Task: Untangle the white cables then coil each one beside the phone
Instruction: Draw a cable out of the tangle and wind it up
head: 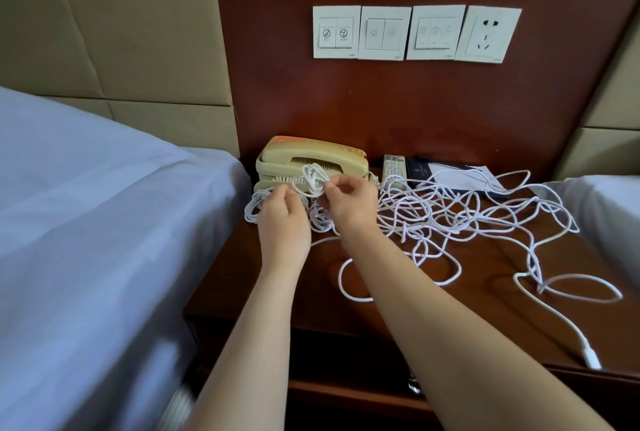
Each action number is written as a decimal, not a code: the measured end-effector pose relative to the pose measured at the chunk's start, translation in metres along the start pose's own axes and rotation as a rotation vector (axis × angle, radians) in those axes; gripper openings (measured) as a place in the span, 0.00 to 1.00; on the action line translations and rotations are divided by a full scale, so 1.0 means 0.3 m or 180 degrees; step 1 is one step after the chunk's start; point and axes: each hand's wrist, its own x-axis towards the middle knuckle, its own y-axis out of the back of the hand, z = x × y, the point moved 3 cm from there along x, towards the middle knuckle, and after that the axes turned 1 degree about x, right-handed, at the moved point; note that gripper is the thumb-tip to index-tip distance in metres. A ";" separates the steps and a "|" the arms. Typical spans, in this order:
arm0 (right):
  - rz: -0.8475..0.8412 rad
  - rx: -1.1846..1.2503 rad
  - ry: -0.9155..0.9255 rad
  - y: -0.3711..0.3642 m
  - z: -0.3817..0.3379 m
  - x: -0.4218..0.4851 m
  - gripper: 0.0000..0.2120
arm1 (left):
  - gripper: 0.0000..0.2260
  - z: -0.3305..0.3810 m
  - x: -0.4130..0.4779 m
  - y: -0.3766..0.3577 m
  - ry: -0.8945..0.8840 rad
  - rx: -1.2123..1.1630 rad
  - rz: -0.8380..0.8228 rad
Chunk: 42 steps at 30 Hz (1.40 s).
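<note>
A cream phone (pixel 311 158) stands at the back left of the dark wooden nightstand (pixel 398 295). In front of it my left hand (pixel 282 219) and my right hand (pixel 349 203) together pinch a small coil of white cable (pixel 311 178), held just above the tabletop. Coiled white cable (pixel 254 205) lies to the left of my left hand, and another small coil (pixel 320 219) sits between my hands. A loose tangle of white cables (pixel 450 219) spreads across the right half of the nightstand, one end with a white plug (pixel 590 356) at the front right edge.
A remote control (pixel 393 167) and a dark booklet with a white paper (pixel 457 176) lie behind the tangle. Wall switches and a socket (pixel 415 32) sit on the wooden panel above. A white bed (pixel 86 222) borders the left; another bed's corner (pixel 609 222) is at right.
</note>
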 end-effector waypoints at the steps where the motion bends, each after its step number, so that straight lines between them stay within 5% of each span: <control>1: 0.0057 0.0051 -0.0125 0.003 0.018 0.016 0.08 | 0.13 -0.014 0.003 -0.007 -0.0103 0.0204 -0.0037; 6: 0.0206 -0.0506 0.0054 0.095 0.054 0.043 0.03 | 0.15 -0.067 0.003 -0.074 -0.0747 0.1378 -0.0828; 10: 0.0022 -0.1009 0.0314 0.142 0.058 0.051 0.04 | 0.14 -0.084 -0.020 -0.093 -0.0707 0.1838 -0.1189; 23: -0.0893 -0.2431 0.1058 0.206 0.059 0.084 0.04 | 0.16 -0.093 -0.023 -0.096 -0.0750 0.1718 -0.0783; 42: -0.0696 -0.3285 0.1350 0.215 -0.037 0.050 0.09 | 0.14 -0.020 -0.051 -0.128 -0.0852 0.1607 -0.0718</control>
